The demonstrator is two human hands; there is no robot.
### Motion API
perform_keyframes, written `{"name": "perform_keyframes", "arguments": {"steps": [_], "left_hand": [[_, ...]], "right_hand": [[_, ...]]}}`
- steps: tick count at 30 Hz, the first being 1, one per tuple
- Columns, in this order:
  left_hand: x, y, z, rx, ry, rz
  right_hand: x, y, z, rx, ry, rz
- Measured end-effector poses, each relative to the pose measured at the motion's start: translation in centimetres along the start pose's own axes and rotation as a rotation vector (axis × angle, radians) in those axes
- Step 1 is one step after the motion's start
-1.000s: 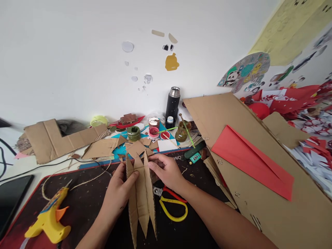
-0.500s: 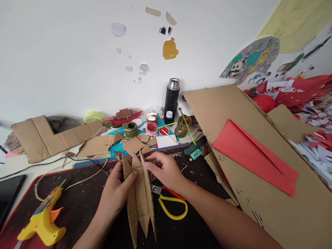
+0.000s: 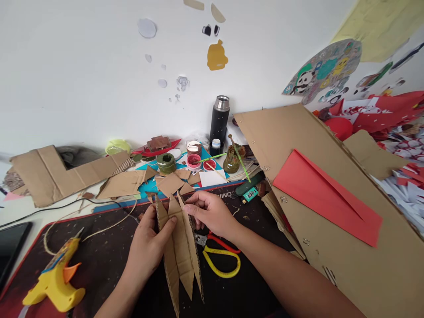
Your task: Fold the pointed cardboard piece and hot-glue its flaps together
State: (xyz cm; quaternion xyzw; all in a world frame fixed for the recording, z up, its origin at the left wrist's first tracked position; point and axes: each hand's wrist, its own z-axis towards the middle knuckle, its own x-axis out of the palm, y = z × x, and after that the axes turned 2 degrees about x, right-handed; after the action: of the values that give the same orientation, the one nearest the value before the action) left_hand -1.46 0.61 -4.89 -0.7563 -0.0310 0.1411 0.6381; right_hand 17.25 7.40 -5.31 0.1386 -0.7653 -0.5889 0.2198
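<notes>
Between my hands is a long piece of cardboard (image 3: 180,247), folded lengthwise into panels with pointed ends. My left hand (image 3: 150,238) grips its left side, thumb on the inner face and fingers behind. At its upper right edge, my right hand (image 3: 210,214) pinches the outer panel between thumb and fingers; some fingertips are hidden behind it. Scissors (image 3: 221,263) with one yellow and one red handle lie on the dark mat just right of the cardboard, partly under my right forearm. A yellow glue gun (image 3: 58,278) rests on the mat to the left.
Paint jars (image 3: 166,163), cardboard scraps (image 3: 170,183) and a black flask (image 3: 219,119) stand along the wall. A large cardboard sheet (image 3: 331,212) with folded red paper (image 3: 326,198) leans at right. A phone-like black device (image 3: 13,247) and a cord (image 3: 79,201) are at left.
The lower end of the cardboard has swung slightly right. Both hands keep their hold. The camera view has shifted a little.
</notes>
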Motion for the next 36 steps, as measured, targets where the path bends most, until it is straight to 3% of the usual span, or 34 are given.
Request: {"name": "perform_keyframes", "arguments": {"steps": [15,36], "left_hand": [[0.2,-1.1,-0.5,0.075,-0.012,0.202],[0.6,-1.1,-0.3,0.009,0.003,0.06]], "right_hand": [[0.1,0.9,-0.2,0.07,0.061,0.067],[0.5,0.6,-0.3,0.033,0.038,0.025]]}}
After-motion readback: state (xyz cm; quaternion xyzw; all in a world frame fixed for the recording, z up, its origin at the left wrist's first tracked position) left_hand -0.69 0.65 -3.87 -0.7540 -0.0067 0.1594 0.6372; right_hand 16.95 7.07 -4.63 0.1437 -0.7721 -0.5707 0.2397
